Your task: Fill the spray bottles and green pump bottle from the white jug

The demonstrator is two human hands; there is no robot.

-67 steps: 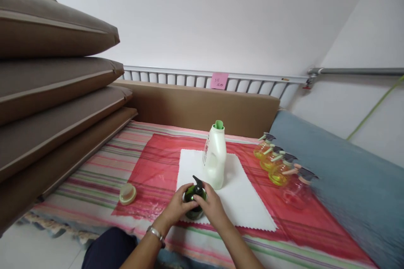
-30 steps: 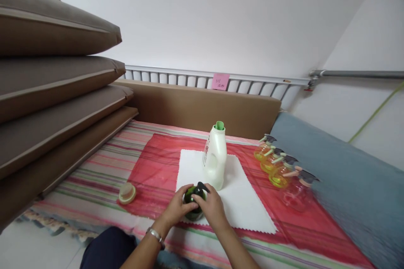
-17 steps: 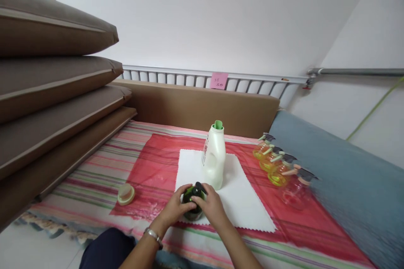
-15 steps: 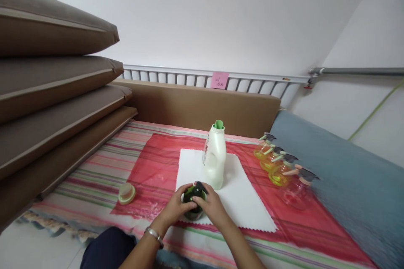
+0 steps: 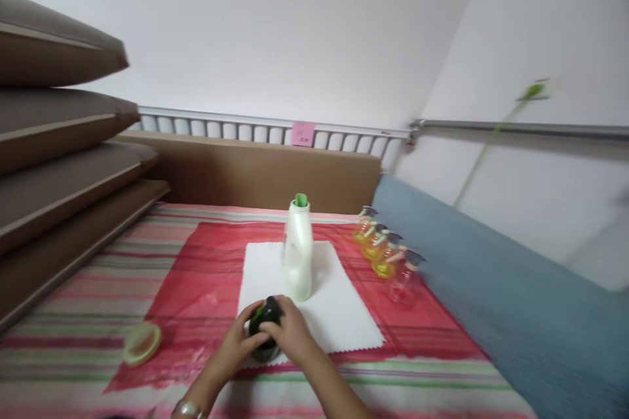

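A dark green pump bottle (image 5: 266,353) stands at the front edge of a white cloth with zigzag edges (image 5: 339,314). My left hand (image 5: 240,338) curls round the bottle's left side. On the right, my right hand (image 5: 295,332) grips its black pump head (image 5: 272,309), with the thumb across the front. My fingers hide part of the bottle. Just behind it, a white jug with a handle (image 5: 299,249) stands upright on the cloth, its green spout showing at the open top.
A pale round cap (image 5: 142,343) lies to the left. Several clear pump bottles with yellow or pink liquid (image 5: 386,262) stand in a row on the red sheet (image 5: 196,288) at right. Brown cushions (image 5: 63,118) are stacked at left; a blue padded surface (image 5: 472,268) borders the right.
The view has swung to the right, so everything sits further left and is a little blurred. Both hands stay on the green pump bottle.
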